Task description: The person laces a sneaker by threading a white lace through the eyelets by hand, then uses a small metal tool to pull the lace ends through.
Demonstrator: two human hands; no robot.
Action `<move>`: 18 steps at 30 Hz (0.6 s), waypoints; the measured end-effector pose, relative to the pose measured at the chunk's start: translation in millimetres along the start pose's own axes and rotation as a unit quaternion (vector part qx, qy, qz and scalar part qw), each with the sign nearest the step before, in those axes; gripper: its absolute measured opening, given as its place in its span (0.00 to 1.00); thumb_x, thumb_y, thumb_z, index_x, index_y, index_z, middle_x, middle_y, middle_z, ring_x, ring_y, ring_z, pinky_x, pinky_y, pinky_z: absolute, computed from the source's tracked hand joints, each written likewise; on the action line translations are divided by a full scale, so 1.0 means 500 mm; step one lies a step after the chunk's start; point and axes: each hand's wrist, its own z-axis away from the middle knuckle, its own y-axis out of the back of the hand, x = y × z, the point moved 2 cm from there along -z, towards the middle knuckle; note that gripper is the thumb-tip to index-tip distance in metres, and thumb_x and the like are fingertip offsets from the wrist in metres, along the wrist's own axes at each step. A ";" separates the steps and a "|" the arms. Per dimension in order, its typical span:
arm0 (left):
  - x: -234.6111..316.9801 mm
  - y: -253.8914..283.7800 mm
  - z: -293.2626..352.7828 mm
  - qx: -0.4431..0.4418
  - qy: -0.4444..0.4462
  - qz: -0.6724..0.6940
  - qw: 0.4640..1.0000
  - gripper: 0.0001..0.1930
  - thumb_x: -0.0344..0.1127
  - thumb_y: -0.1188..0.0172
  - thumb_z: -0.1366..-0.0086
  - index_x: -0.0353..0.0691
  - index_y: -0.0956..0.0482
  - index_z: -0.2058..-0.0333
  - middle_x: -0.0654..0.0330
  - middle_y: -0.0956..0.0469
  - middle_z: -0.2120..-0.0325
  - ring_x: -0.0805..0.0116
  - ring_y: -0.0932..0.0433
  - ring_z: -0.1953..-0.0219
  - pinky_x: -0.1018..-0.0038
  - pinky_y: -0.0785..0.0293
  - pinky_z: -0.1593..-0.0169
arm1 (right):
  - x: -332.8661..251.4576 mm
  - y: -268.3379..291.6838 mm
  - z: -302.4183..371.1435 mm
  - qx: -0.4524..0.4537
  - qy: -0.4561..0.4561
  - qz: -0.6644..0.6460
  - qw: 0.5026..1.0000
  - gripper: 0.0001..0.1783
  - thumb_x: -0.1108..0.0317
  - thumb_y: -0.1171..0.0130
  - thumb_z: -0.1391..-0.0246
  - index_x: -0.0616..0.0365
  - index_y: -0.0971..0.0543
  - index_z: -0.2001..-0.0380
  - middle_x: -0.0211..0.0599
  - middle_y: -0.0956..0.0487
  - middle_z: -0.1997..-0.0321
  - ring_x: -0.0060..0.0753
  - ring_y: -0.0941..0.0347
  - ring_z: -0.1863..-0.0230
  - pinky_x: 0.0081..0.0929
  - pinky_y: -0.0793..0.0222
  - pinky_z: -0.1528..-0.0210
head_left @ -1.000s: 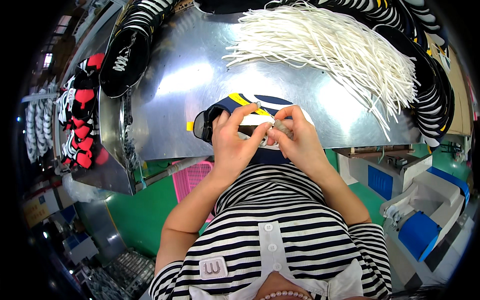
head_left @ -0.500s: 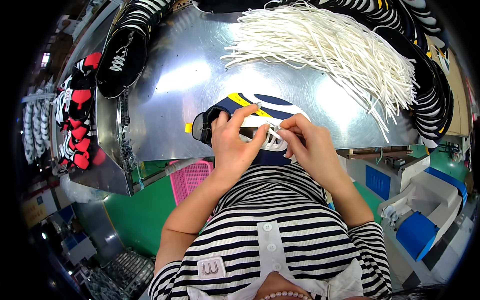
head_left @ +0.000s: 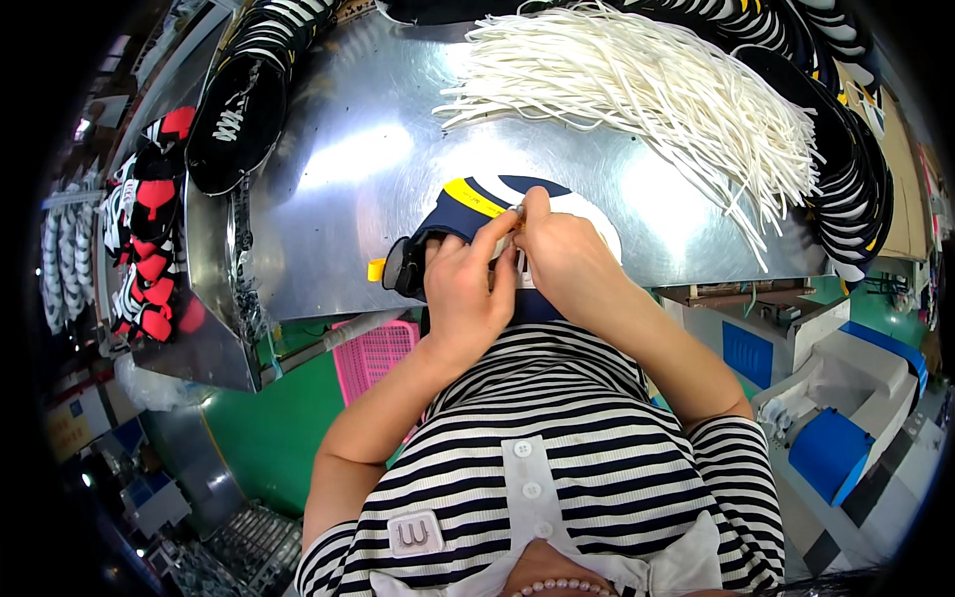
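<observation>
A navy and white shoe upper (head_left: 461,211) with a yellow stripe lies on its side at the table's near edge. My left hand (head_left: 466,294) grips it at the collar, some fingers inside the opening, thumb and forefinger closed near the eyelets. Over the eyelet row my right hand (head_left: 565,249) is closed in a pinch, its fingertips meeting those of my left hand. A white shoelace was between these right fingers just before; now the back of the hand mostly hides it. A yellow tab (head_left: 376,270) sticks out at the heel.
A big heap of white laces (head_left: 647,109) covers the far right of the metal table (head_left: 328,229). Rows of dark shoe uppers (head_left: 236,124) line its left and right edges. Red and black uppers (head_left: 154,229) hang at left. A pink basket (head_left: 373,356) stands below.
My right hand has moved left and up, from the lower eyelets to beside my left fingertips, its back turned upward. The left hand keeps its hold on the shoe upper.
</observation>
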 end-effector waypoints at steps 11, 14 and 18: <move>-0.033 -0.002 -0.028 -0.021 0.112 0.193 0.975 0.27 0.28 0.33 0.46 0.37 0.28 0.46 0.51 0.24 0.55 0.56 0.23 0.55 0.67 0.27 0.51 | 0.085 -0.007 0.032 0.190 -0.100 -0.290 0.933 0.14 0.72 0.41 0.42 0.61 0.27 0.52 0.38 0.19 0.71 0.32 0.23 0.78 0.27 0.30 0.74; -0.038 -0.015 -0.024 0.044 0.069 0.040 0.996 0.27 0.23 0.35 0.43 0.35 0.31 0.44 0.57 0.24 0.54 0.72 0.23 0.55 0.76 0.28 0.50 | 0.052 -0.005 0.028 0.172 -0.114 -0.263 0.942 0.14 0.71 0.40 0.43 0.59 0.25 0.54 0.37 0.20 0.73 0.28 0.23 0.76 0.26 0.30 0.73; -0.029 0.012 -0.042 -0.082 0.173 0.234 0.953 0.28 0.22 0.34 0.43 0.35 0.32 0.44 0.62 0.26 0.56 0.77 0.27 0.58 0.78 0.27 0.54 | 0.064 -0.016 0.027 0.208 -0.113 -0.229 0.944 0.13 0.72 0.39 0.44 0.57 0.24 0.55 0.37 0.21 0.74 0.27 0.24 0.77 0.25 0.31 0.74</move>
